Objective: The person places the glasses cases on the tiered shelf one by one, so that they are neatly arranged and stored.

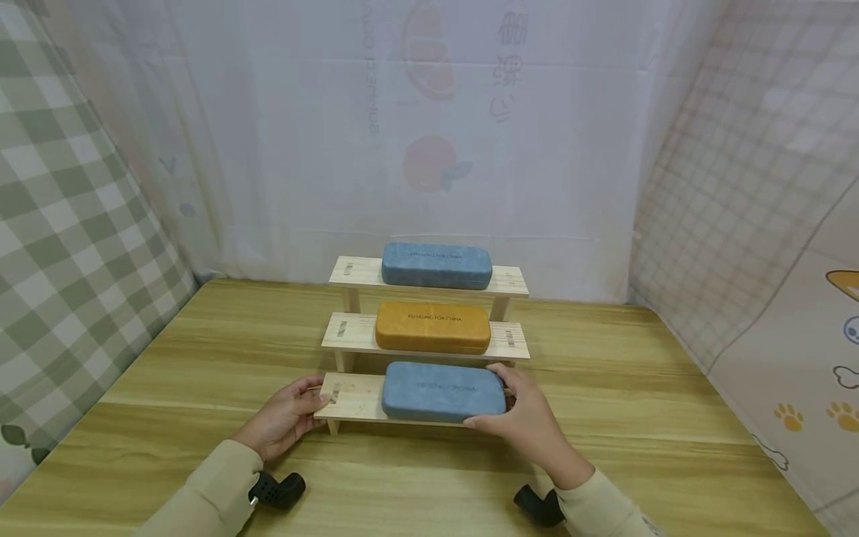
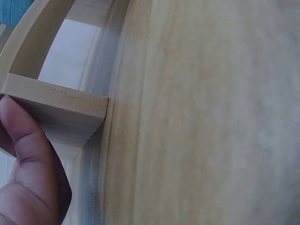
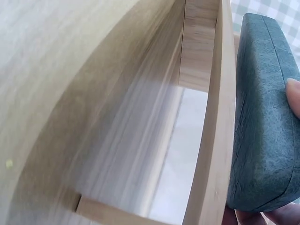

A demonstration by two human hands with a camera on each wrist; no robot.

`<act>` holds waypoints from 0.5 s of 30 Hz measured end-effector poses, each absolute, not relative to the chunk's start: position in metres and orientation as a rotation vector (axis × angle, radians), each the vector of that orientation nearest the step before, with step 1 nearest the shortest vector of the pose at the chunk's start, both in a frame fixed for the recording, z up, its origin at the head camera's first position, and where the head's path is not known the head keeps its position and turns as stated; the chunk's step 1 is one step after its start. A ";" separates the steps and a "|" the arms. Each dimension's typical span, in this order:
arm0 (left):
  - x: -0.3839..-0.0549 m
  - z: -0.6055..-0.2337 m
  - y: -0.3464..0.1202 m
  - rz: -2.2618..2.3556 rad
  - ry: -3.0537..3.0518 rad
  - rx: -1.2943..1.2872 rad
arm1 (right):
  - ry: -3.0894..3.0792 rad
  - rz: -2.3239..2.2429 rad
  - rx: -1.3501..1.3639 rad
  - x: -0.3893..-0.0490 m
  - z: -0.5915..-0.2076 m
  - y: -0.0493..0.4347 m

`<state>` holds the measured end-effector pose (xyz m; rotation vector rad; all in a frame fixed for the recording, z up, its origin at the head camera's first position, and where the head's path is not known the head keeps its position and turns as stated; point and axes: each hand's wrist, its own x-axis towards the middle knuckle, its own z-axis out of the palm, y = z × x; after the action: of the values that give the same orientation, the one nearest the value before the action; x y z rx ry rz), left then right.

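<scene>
A blue glasses case lies on the lowest board of a three-step wooden display stand. My right hand grips the case by its right end, thumb at the front and fingers at the back. In the right wrist view the case sits against the board's edge. My left hand pinches the left end of the lowest board, and the left wrist view has the thumb by the stand's end piece.
A mustard-yellow glasses case is on the middle board and another blue case on the top one. The stand is on a wood-grain table. White printed cloth hangs behind, with checked cloth at the left.
</scene>
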<state>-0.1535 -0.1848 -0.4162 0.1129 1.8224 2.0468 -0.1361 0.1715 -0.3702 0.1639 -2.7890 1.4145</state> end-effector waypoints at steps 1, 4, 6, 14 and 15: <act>-0.154 -0.416 -0.185 2.048 1.821 0.113 | -2.788 1.419 0.163 -0.137 -0.371 0.170; -0.154 -0.416 -0.185 2.050 1.818 0.113 | -2.794 1.408 0.159 -0.137 -0.372 0.168; -0.154 -0.416 -0.185 2.048 1.819 0.113 | -2.803 1.398 0.158 -0.137 -0.372 0.166; -0.153 -0.416 -0.185 2.052 1.808 0.105 | -2.847 1.334 0.165 -0.139 -0.372 0.159; -0.153 -0.416 -0.185 2.053 1.806 0.105 | -2.851 1.326 0.165 -0.139 -0.372 0.158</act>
<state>-0.1534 -0.1851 -0.4162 0.1046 1.8056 2.0533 -0.1389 0.1582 -0.3724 0.1647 -2.8513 1.3264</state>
